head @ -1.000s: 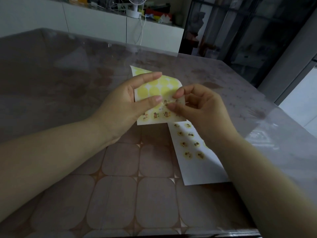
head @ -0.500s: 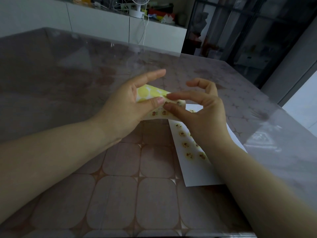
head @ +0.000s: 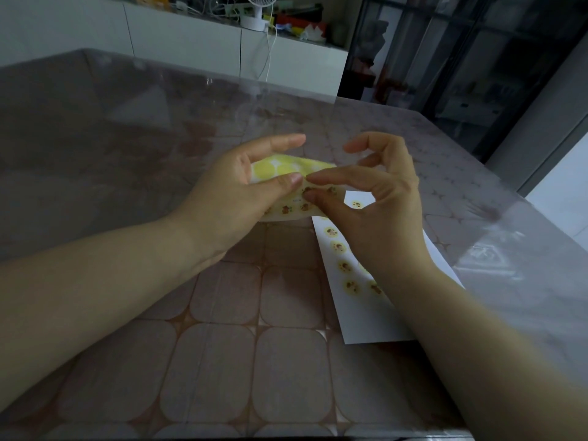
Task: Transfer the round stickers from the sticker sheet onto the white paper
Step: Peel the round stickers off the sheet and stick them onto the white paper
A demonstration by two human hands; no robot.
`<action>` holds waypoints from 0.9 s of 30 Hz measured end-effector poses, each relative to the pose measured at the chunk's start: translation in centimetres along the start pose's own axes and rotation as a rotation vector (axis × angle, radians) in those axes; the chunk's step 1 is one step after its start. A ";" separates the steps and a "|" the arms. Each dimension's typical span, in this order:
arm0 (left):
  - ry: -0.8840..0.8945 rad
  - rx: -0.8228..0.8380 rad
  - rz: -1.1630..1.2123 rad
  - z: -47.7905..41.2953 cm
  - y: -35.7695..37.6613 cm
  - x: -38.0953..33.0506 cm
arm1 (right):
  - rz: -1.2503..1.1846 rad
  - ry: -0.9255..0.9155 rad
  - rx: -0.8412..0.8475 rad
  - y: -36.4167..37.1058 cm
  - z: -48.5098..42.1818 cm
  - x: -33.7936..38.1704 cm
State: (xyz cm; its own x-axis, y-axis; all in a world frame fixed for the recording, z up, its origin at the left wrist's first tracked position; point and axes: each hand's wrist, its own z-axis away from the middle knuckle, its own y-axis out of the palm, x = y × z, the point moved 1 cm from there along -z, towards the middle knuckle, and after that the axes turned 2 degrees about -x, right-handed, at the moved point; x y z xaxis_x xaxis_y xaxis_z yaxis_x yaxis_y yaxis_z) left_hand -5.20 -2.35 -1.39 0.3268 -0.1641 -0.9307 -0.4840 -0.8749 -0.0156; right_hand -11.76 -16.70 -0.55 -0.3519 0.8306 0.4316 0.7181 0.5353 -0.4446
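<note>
My left hand holds the yellow sticker sheet above the table, thumb on top and fingers behind, the sheet bent nearly flat to my view. My right hand pinches a round sticker on the sheet between thumb and forefinger, with the other fingers raised. The white paper lies on the table below my right hand and carries several round stickers in two columns. My right wrist hides part of the paper.
The table has a brown tile-pattern cover under clear plastic. Its near edge runs along the bottom of the view and its right edge slants past the paper. White cabinets with a small fan stand behind.
The sticker sheet has tilted back from facing me to nearly edge-on. My right thumb and forefinger have closed on a sticker at the sheet's right edge, and its other fingers have lifted.
</note>
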 end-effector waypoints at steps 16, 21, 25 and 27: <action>-0.045 -0.001 -0.083 0.0 -0.4 0.6 | -0.294 0.435 0.256 -1.7 -0.6 0.4; -0.045 -0.008 -0.108 0.1 -0.5 0.3 | -0.043 0.576 0.614 -6.6 -2.1 0.2; -0.040 0.066 -0.117 0.2 -0.3 0.5 | 0.164 0.672 0.832 -10.0 -0.8 -1.1; -0.036 0.092 -0.134 0.3 -0.1 0.5 | 0.189 0.751 0.813 -10.2 0.5 -1.8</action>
State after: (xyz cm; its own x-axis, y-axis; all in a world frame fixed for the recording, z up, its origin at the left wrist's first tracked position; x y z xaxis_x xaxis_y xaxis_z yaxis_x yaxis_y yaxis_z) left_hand -5.22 -2.25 -1.92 0.3648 -0.0310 -0.9306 -0.5109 -0.8422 -0.1722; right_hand -18.71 -23.60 2.80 0.3693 0.7528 0.5449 0.0202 0.5797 -0.8146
